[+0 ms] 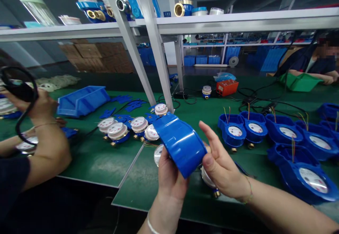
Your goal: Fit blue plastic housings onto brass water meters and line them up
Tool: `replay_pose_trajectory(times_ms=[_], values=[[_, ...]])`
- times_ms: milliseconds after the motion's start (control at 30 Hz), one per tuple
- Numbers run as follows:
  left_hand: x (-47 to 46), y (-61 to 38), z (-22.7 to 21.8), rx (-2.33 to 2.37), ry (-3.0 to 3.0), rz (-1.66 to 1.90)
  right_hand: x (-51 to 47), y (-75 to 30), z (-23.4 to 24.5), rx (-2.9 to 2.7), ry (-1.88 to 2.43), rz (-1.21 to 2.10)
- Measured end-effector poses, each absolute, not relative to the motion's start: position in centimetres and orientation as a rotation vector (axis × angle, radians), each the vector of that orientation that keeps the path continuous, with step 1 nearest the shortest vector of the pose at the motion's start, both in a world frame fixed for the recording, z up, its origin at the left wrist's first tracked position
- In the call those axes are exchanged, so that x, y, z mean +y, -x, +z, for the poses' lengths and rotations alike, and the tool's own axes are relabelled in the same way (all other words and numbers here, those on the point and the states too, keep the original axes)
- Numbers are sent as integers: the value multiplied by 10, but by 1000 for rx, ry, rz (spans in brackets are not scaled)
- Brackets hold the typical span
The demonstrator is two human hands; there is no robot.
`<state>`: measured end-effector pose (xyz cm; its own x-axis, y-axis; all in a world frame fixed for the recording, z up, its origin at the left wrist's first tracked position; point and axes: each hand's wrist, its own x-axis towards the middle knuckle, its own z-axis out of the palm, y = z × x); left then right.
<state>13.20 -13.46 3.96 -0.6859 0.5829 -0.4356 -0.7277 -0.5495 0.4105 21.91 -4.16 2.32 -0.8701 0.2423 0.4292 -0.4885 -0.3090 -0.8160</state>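
A blue plastic water meter housing [180, 142] is held tilted above the bench, its smooth outer side facing me. My left hand [172, 177] grips it from below, with most fingers hidden behind it. At its right end, my right hand [222, 167] holds the edge with the thumb, the index finger stretched upward. Whatever lies inside the housing is turned away from view. Partly hidden under my right hand is a water meter [208, 177] with a brass fitting. Another white-topped meter [158, 155] shows behind my left hand.
Several meters [118, 131] stand left of centre. Blue housings with meter dials and upright wires [287, 132] fill the right side. A co-worker's arm [50, 145] is at left, beside a blue bin [82, 101]. Shelf posts [159, 50] rise ahead; another person [299, 59] sits across.
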Motion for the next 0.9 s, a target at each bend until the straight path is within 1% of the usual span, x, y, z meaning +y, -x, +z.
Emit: replay_pose_trajectory(times_ms=[67, 100, 200, 233, 267, 367, 467, 533, 667, 767, 833, 900], values=[[-145, -122, 38, 749, 305, 2290, -27, -211, 25, -1733, -318, 2065], [-151, -115, 37, 740, 274, 2352, -18, -206, 25, -1964, -288, 1896], [-168, -95, 32, 695, 200, 2502, 1, -184, 17, -2819, -215, 1120], [-173, -90, 29, 686, 217, 2515, 2, -175, 11, -3025, -227, 894], [-176, -86, 26, 683, 247, 2520, 0, -166, 4, -3165, -254, 751], [-184, -80, 14, 691, 320, 2492, -19, -145, -19, -3343, -283, 668], [-187, -83, 5, 715, 329, 2455, -31, -138, -31, -3409, -305, 688], [-187, -86, 3, 731, 326, 2434, -25, -142, -31, -3384, -348, 796], [-180, -93, 6, 774, 308, 2350, 8, -164, -25, -3194, -405, 1245], [-167, -97, 4, 806, 296, 2282, 26, -181, -34, -2953, -306, 1621], [-155, -101, 0, 833, 290, 2220, 29, -190, -45, -2787, -199, 1793], [-142, -106, -7, 869, 288, 2155, 27, -194, -52, -2646, -120, 1896]])
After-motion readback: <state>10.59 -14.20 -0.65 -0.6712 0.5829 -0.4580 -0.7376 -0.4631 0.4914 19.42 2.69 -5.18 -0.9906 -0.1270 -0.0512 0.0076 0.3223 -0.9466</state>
